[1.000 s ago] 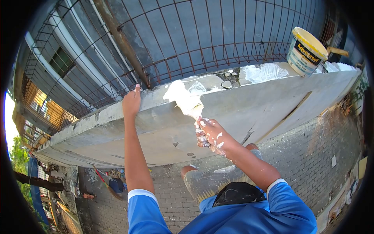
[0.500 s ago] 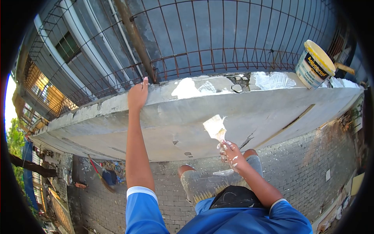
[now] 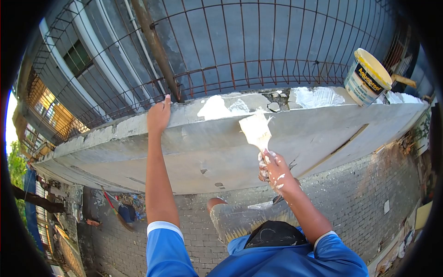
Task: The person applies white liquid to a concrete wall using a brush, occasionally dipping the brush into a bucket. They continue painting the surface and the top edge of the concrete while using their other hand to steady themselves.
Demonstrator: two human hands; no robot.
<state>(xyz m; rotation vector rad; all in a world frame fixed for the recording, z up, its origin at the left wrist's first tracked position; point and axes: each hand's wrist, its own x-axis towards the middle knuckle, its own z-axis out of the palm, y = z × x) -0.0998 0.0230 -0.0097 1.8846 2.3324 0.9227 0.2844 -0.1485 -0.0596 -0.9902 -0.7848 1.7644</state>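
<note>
My right hand (image 3: 273, 171) is closed around the handle of a wide paintbrush (image 3: 256, 130). White paint coats the bristles and spots my fingers and wrist. The brush points up in front of the side of a grey concrete wall (image 3: 194, 150), just below its top edge. On the left, my left hand (image 3: 158, 116) grips the wall's top edge near a rusty post (image 3: 159, 51), thumb stretched out and the other fingers mostly hidden. White paint patches (image 3: 214, 107) lie on the top between my hands. A labelled paint bucket (image 3: 362, 85) stands on the wall at the right.
Rusty wire mesh (image 3: 258, 46) rises behind the wall. Broken concrete (image 3: 275, 105) lies in a gap in the top. A wooden handle (image 3: 403, 81) shows beside the bucket. Below are grey paving (image 3: 360, 203) and a broom (image 3: 121, 217) at the left.
My right hand has raised the paintbrush toward the wall's top edge. The left hand stays at the same spot on the wall; the view has shifted slightly.
</note>
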